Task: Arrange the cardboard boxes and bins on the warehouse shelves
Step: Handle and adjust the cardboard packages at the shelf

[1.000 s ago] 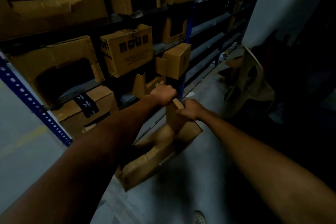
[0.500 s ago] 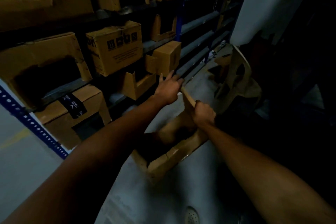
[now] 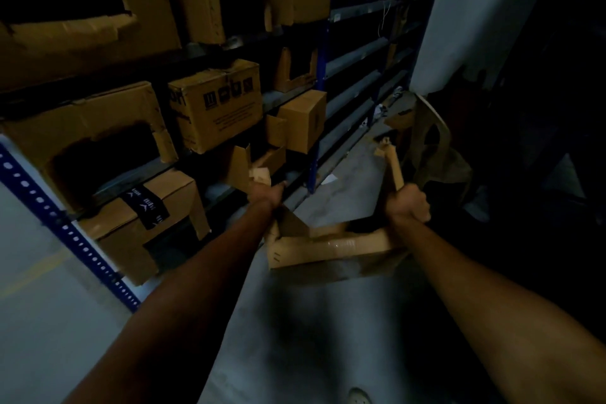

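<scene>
One camera sits on the person's head. It looks forward and down along both forearms, and the picture is wide and curved at the edges. The left hand [image 3: 265,195], the right hand [image 3: 408,203] and the cardboard box [image 3: 328,248] they grip are near the middle, close to the lens. The shelves [image 3: 355,56] run along the left side, and the floor [image 3: 295,321] fills the bottom.

Shelf rack [image 3: 355,57]: printed box [image 3: 218,108] middle tier, taped box [image 3: 141,216] below.

Torn cardboard bin [image 3: 328,248], open side up
</scene>
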Action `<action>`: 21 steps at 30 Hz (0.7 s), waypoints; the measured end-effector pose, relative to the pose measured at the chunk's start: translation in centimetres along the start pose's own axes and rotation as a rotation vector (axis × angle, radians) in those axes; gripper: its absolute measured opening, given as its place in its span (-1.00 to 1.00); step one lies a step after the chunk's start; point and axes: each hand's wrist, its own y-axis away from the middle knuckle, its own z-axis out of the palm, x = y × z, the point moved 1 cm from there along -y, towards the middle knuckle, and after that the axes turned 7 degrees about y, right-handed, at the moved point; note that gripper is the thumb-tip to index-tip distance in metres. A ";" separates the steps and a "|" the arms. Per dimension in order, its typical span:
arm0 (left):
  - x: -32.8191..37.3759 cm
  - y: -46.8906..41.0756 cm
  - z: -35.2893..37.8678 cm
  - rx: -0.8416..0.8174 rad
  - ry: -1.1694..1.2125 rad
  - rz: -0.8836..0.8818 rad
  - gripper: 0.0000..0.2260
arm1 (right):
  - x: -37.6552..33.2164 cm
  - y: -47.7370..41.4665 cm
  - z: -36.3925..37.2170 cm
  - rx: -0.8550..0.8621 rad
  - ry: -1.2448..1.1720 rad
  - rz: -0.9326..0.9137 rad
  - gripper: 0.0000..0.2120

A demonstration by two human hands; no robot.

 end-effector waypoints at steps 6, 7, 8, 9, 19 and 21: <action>2.1 0.9 -0.2 -0.017 -0.067 0.135 -0.60 | -1.6 -0.5 -4.5 0.137 -0.187 0.025 -0.75; 3.0 1.2 -0.2 0.010 -0.135 0.212 -0.64 | -1.9 -0.7 -5.5 0.143 -0.196 0.002 -0.75; 4.1 1.7 -0.1 0.043 -0.196 0.298 -0.67 | -2.2 -1.0 -6.6 0.151 -0.206 -0.021 -0.74; 5.1 2.1 0.0 0.081 -0.238 0.378 -0.69 | -2.5 -1.2 -7.7 0.163 -0.220 -0.044 -0.72; 22.7 6.4 -1.9 0.310 -0.215 0.842 -0.74 | -6.9 -3.2 -20.4 0.449 -0.434 -0.142 -0.70; 26.1 7.2 -3.0 0.349 -0.195 0.917 -0.73 | -8.6 -2.5 -23.0 0.512 -0.472 -0.194 -0.68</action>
